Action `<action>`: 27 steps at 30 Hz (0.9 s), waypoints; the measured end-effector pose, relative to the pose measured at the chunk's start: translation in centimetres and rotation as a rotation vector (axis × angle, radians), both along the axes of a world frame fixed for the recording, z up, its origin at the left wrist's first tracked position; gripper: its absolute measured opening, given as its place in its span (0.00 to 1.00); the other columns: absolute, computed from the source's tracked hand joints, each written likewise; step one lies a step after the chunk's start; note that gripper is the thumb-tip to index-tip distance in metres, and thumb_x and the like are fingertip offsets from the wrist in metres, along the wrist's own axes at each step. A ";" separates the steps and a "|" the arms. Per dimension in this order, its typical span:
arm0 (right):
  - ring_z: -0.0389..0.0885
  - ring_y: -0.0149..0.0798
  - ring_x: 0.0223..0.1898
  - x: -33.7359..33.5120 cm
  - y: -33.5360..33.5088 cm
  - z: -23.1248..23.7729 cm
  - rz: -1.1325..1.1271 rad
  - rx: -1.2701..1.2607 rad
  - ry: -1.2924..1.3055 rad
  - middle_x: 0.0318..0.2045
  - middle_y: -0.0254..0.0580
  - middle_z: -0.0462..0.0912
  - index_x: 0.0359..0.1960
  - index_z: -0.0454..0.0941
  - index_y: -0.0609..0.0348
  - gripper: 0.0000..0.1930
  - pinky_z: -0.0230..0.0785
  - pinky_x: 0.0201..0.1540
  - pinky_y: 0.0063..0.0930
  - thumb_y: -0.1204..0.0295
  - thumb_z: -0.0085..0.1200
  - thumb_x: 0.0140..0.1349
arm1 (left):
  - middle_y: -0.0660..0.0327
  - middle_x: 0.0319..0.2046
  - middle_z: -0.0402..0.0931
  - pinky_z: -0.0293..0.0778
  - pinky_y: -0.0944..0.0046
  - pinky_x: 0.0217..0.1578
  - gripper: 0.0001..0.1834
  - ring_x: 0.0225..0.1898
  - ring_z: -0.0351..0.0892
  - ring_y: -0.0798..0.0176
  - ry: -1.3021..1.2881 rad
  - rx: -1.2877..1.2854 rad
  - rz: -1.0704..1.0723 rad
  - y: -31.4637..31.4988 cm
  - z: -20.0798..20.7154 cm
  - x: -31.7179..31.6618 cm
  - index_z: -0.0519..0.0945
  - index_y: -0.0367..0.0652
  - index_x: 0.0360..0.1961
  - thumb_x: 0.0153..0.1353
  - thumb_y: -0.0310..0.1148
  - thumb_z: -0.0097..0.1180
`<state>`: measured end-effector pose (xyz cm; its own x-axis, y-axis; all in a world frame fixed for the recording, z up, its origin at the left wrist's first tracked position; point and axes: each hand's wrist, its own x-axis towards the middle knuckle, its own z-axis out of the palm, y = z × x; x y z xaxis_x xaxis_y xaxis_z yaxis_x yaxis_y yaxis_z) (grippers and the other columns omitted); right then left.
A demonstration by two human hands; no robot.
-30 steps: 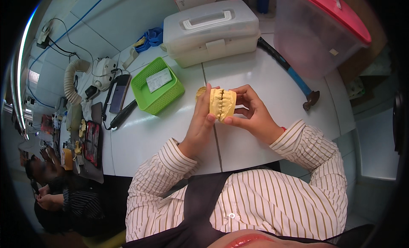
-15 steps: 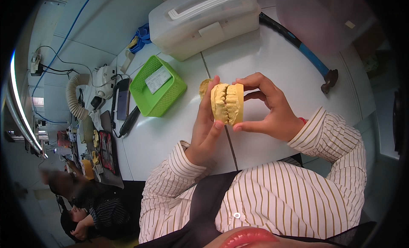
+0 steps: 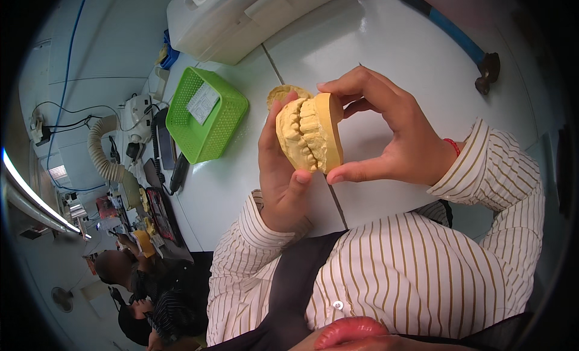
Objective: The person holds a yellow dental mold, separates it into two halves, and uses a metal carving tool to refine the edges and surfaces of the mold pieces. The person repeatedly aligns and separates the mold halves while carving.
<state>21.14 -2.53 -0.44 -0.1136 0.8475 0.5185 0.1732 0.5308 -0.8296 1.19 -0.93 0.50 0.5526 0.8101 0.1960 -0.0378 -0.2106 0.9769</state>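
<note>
Two yellow plaster dental casts (image 3: pixel 311 134) are held together with their rows of teeth meeting, above the white tabletop. My left hand (image 3: pixel 283 176) supports the left cast, fingers behind it and thumb at its lower edge. With fingers on top and thumb below, my right hand (image 3: pixel 398 130) grips the thicker base of the right cast. Another yellow plaster piece (image 3: pixel 283 95) lies on the table just behind, partly hidden by my left fingers and the casts.
A green basket (image 3: pixel 232 118) holding a paper slip stands at left. Behind it sits a whitish plastic case (image 3: pixel 217 31). A blue-handled hammer (image 3: pixel 458 34) lies at far right. A handpiece (image 3: pixel 179 172) and a ribbed hose (image 3: pixel 99 147) are farther left, with people (image 3: pixel 163 284) beyond.
The casts have turned slightly and appear larger, showing more of the right cast's base. The whole view has shifted, so the case and hammer sit nearer the upper edge.
</note>
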 end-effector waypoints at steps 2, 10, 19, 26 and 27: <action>0.77 0.37 0.46 0.7 -0.2 0.2 0.041 -0.028 -0.056 0.44 0.40 0.74 0.57 0.69 0.59 0.42 0.74 0.50 0.30 0.58 0.76 0.38 | 0.50 0.68 0.51 0.57 0.54 0.65 0.48 0.67 0.56 0.56 0.027 0.022 0.057 -0.5 0.3 0.4 0.43 0.39 0.71 0.63 0.57 0.50; 0.77 0.35 0.45 0.5 -0.3 -0.5 0.058 -0.105 -0.052 0.45 0.38 0.75 0.57 0.68 0.59 0.44 0.71 0.49 0.29 0.58 0.77 0.37 | 0.47 0.67 0.51 0.56 0.52 0.65 0.52 0.67 0.56 0.53 0.001 -0.091 0.112 -0.6 -0.2 -0.1 0.44 0.38 0.70 0.57 0.54 0.59; 0.77 0.36 0.49 0.8 -1.1 -0.3 0.124 -0.230 -0.026 0.47 0.40 0.75 0.59 0.66 0.61 0.47 0.71 0.51 0.29 0.59 0.78 0.36 | 0.47 0.66 0.51 0.54 0.51 0.65 0.53 0.67 0.55 0.50 -0.003 -0.117 0.070 -0.6 -0.4 -0.5 0.47 0.36 0.69 0.54 0.52 0.64; 0.75 0.40 0.54 0.7 -1.1 -0.4 0.149 -0.285 0.053 0.50 0.44 0.74 0.57 0.65 0.62 0.45 0.70 0.56 0.33 0.63 0.78 0.37 | 0.49 0.63 0.49 0.54 0.51 0.65 0.54 0.66 0.56 0.49 0.184 0.085 0.056 -0.2 -0.6 -1.2 0.43 0.32 0.70 0.57 0.52 0.61; 0.75 0.40 0.55 0.6 -1.2 -0.5 0.154 -0.303 0.067 0.51 0.44 0.74 0.57 0.65 0.62 0.44 0.70 0.57 0.33 0.64 0.77 0.37 | 0.49 0.62 0.48 0.54 0.51 0.65 0.54 0.66 0.56 0.49 0.304 0.193 0.028 0.2 -0.9 -1.9 0.42 0.32 0.70 0.57 0.51 0.61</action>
<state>21.78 -3.74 -0.90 -0.2260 0.9397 0.2566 0.0497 0.2742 -0.9604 -0.71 -0.72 -0.38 0.5874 0.7898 0.1765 0.2570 -0.3889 0.8847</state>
